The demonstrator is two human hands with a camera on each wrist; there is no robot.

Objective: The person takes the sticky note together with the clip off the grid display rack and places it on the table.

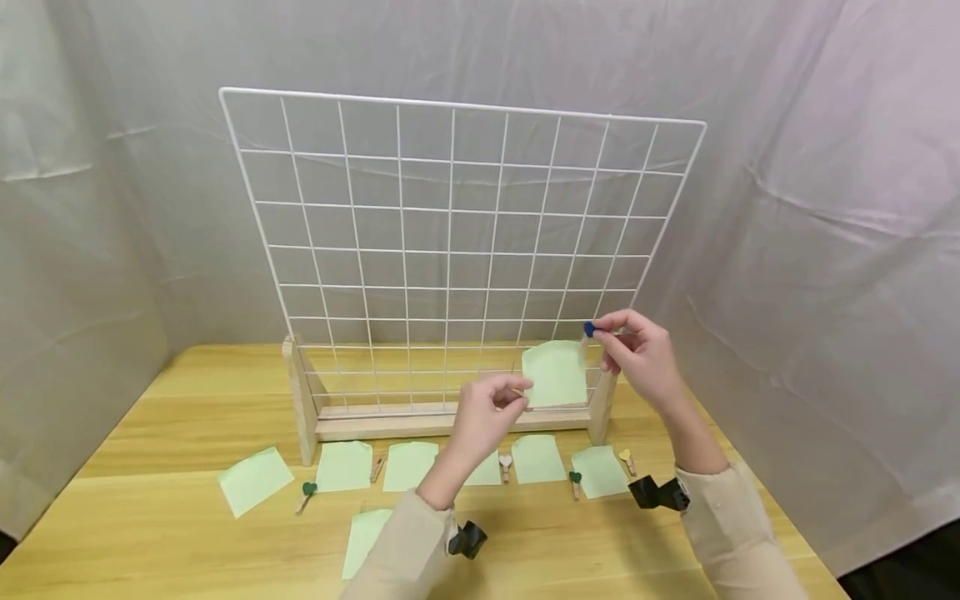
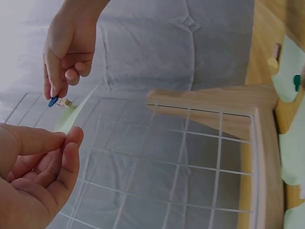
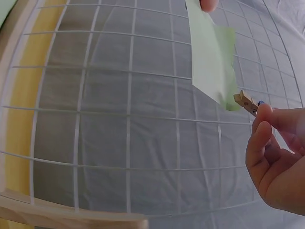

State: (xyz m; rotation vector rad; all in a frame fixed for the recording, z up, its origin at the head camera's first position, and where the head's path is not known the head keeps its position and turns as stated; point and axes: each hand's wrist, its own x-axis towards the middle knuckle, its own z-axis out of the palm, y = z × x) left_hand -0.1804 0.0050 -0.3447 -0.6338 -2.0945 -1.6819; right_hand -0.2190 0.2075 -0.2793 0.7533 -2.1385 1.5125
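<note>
My left hand [image 1: 483,412] pinches the lower left edge of a pale green paper note [image 1: 557,374], held up in front of the lower right of a white wire grid [image 1: 450,207]. Between the thumb and finger of my right hand [image 1: 643,357] is a small wooden clothespin [image 3: 245,101] with a blue decoration [image 1: 589,329]. The clothespin's tip is at the upper right corner of the note. Whether it bites the paper, I cannot tell. In the left wrist view the note [image 2: 71,117] appears nearly edge-on, between both hands.
A wooden base [image 1: 390,426] holds the grid upright on the wooden table [image 1: 187,400]. More green notes [image 1: 256,481] lie in front, among small clothespins with green hearts [image 1: 309,488], a white heart [image 1: 506,461] and a yellow heart [image 1: 626,456]. Grey cloth [image 1: 825,250] surrounds the table.
</note>
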